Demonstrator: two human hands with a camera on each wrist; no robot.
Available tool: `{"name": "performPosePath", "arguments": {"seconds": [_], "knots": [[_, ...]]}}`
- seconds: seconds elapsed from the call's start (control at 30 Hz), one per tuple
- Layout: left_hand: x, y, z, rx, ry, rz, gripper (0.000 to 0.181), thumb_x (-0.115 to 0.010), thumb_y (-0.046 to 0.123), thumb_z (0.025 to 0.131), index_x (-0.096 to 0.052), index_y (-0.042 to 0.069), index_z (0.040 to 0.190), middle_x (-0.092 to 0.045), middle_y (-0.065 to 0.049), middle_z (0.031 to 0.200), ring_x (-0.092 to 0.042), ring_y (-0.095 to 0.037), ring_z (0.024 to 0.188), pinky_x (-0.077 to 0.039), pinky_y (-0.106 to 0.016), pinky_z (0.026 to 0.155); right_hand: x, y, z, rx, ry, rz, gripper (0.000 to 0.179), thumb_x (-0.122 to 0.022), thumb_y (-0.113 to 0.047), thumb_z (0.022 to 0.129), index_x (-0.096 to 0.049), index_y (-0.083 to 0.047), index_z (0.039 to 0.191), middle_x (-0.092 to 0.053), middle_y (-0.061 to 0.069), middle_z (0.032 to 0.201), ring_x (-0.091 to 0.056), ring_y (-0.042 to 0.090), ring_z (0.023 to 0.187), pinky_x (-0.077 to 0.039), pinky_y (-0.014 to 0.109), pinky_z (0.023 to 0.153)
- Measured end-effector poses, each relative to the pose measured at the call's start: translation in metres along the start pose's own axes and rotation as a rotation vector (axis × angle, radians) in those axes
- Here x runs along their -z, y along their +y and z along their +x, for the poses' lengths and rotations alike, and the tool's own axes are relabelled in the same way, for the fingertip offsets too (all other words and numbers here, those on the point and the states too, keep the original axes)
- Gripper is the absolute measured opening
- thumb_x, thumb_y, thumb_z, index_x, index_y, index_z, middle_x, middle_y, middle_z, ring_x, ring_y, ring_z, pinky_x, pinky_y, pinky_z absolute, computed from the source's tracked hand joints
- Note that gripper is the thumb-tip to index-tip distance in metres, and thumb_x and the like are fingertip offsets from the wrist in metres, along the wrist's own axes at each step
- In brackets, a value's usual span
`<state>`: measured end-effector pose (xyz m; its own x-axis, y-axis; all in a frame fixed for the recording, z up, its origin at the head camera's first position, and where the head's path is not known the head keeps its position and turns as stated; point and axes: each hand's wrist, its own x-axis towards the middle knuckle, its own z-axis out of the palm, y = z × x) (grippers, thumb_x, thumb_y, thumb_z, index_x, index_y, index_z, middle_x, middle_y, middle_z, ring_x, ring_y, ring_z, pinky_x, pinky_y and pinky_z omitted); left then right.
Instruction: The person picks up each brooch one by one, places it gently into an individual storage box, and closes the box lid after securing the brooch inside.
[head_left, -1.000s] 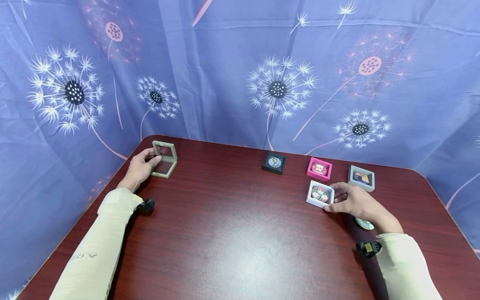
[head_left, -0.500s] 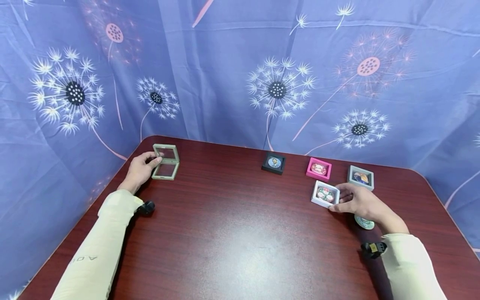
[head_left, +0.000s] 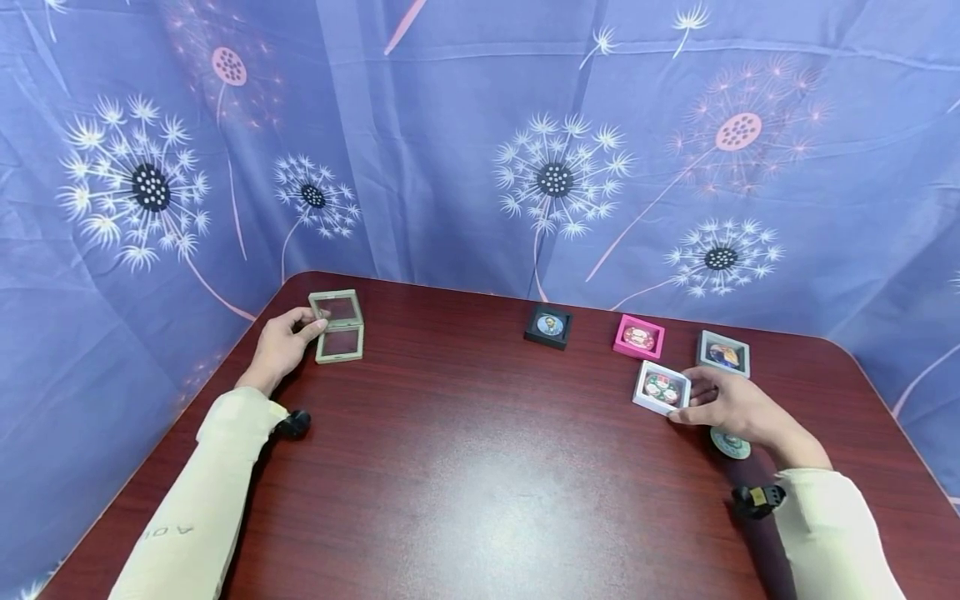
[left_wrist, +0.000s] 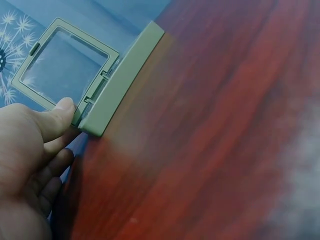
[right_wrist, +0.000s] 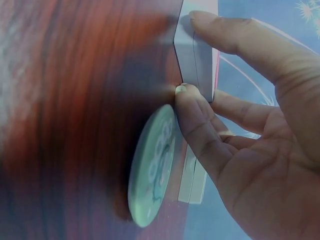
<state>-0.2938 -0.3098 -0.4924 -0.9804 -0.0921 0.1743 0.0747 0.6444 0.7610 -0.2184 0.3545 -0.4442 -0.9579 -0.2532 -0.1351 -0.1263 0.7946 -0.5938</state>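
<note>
My left hand [head_left: 279, 347] pinches the lid of a sage-green hinged display case [head_left: 339, 358], which stands unfolded at the table's back left. In the left wrist view the thumb lies on a lower corner of the clear-windowed lid [left_wrist: 50, 97], beside the hinge; other fingertips are hidden behind. My right hand [head_left: 738, 408] grips a white square display case [head_left: 640, 400] by its right side; a round badge in red, green and white shows inside. Below that hand a loose pale-green round badge [right_wrist: 150, 175] lies on the table, partly covered in the head view.
A black case [head_left: 534, 335], a pink case [head_left: 628, 351] and a grey case [head_left: 742, 367], each with a round badge inside, stand along the back right. The dark red wooden table [head_left: 450, 417] meets a blue dandelion-print cloth [head_left: 442, 167] behind and at the sides.
My right hand has moved right with the white case, away from beneath the pink one. My left hand has shifted the green case slightly right, its lid now tilted farther back.
</note>
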Motion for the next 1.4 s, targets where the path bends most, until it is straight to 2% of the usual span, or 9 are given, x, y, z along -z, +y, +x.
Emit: {"name": "performPosePath", "arguments": {"seconds": [0.17, 0.47, 0.6, 0.93, 1.4], "knots": [[-0.003, 0.002, -0.005, -0.054, 0.03, 0.017, 0.031, -0.067, 0.024, 0.107, -0.073, 0.0, 0.126, -0.073, -0.022, 0.115, -0.06, -0.027, 0.103, -0.042, -0.036, 0.088, 0.003, 0.005, -0.001, -0.007, 0.002, -0.009, 0.073, -0.09, -0.022, 0.085, -0.054, 0.016, 0.135, -0.069, 0.013, 0.105, -0.065, 0.023, 0.09, -0.053, 0.03, 0.073], [-0.007, 0.0, -0.012, -0.072, 0.033, 0.033, 0.028, -0.069, 0.023, 0.106, -0.073, 0.0, 0.12, -0.073, -0.022, 0.113, -0.061, -0.035, 0.106, -0.042, -0.047, 0.093, 0.006, 0.013, -0.003, -0.007, 0.015, -0.007, 0.074, -0.089, -0.022, 0.085, -0.053, 0.017, 0.136, -0.069, 0.014, 0.105, -0.065, 0.022, 0.09, -0.053, 0.029, 0.073], [-0.008, 0.001, -0.015, -0.086, 0.04, 0.043, 0.025, -0.07, 0.021, 0.105, -0.072, -0.002, 0.116, -0.072, -0.023, 0.109, -0.06, -0.035, 0.102, -0.042, -0.047, 0.091, 0.008, 0.015, -0.005, -0.009, 0.015, -0.007, 0.073, -0.088, -0.021, 0.086, -0.052, 0.017, 0.137, -0.069, 0.014, 0.106, -0.065, 0.022, 0.09, -0.053, 0.028, 0.072], [-0.011, 0.01, -0.022, -0.084, 0.01, 0.046, 0.024, -0.07, 0.023, 0.106, -0.072, 0.0, 0.114, -0.072, -0.021, 0.11, -0.057, -0.034, 0.1, -0.041, -0.046, 0.089, 0.012, 0.017, -0.009, -0.039, 0.011, -0.028, 0.074, -0.087, -0.021, 0.088, -0.05, 0.018, 0.14, -0.069, 0.016, 0.107, -0.065, 0.024, 0.092, -0.053, 0.03, 0.072], [-0.022, 0.017, -0.027, -0.125, -0.008, 0.041, 0.022, -0.073, 0.019, 0.103, -0.073, 0.0, 0.115, -0.072, -0.021, 0.109, -0.058, -0.036, 0.104, -0.042, -0.05, 0.092, 0.012, 0.02, -0.01, -0.054, 0.02, -0.019, 0.072, -0.086, -0.021, 0.089, -0.051, 0.016, 0.139, -0.068, 0.016, 0.107, -0.064, 0.021, 0.091, -0.052, 0.029, 0.071]]}}
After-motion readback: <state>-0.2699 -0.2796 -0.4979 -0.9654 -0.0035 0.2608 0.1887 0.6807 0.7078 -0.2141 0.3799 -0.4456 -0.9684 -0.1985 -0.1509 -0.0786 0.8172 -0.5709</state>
